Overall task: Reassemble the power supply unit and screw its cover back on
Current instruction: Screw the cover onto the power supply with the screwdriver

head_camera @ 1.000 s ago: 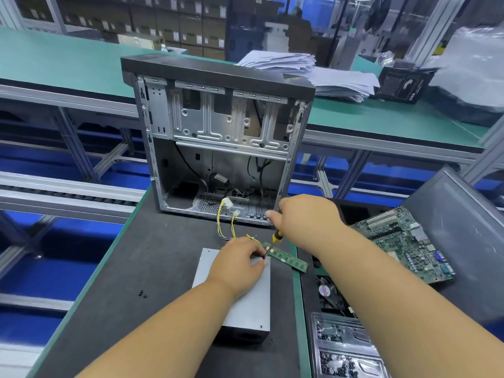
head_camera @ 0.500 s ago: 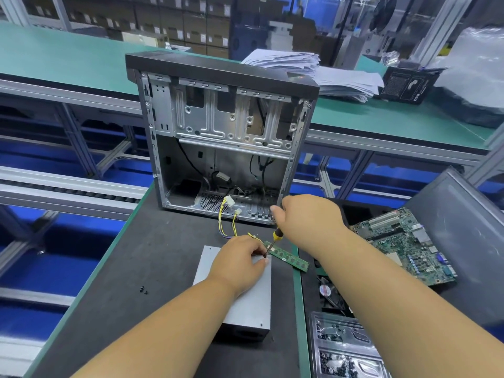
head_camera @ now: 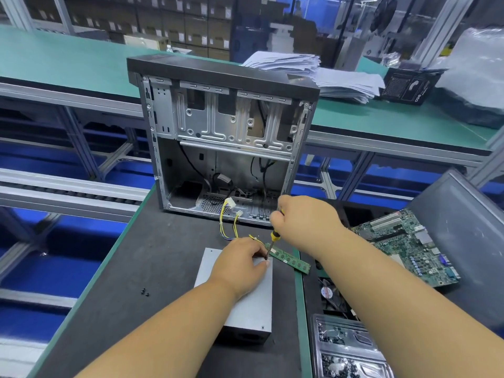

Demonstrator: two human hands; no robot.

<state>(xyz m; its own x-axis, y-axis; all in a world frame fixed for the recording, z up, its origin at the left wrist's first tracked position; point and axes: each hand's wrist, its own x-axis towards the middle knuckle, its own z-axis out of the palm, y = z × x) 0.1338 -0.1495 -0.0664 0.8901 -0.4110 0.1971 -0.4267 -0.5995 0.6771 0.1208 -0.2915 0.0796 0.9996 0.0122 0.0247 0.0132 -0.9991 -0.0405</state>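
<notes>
The silver power supply unit point(head_camera: 251, 304) lies flat on the dark mat, its cover facing up and yellow cables point(head_camera: 227, 223) running from its far end. My left hand point(head_camera: 240, 264) rests on the cover's far right corner, fingers curled around the screwdriver's tip; the screw itself is hidden. My right hand point(head_camera: 302, 219) grips the yellow-and-black screwdriver point(head_camera: 272, 241), held nearly upright with its tip at that corner.
An open computer case point(head_camera: 223, 137) stands just behind. A green memory stick point(head_camera: 289, 259) lies right of the unit. A motherboard point(head_camera: 406, 241), a fan point(head_camera: 328, 291) and a clear parts tray point(head_camera: 343, 347) sit to the right. Two loose black screws point(head_camera: 144, 292) lie at left.
Both hands stay at the unit's far right corner with the screwdriver; only the camera view shifted slightly.
</notes>
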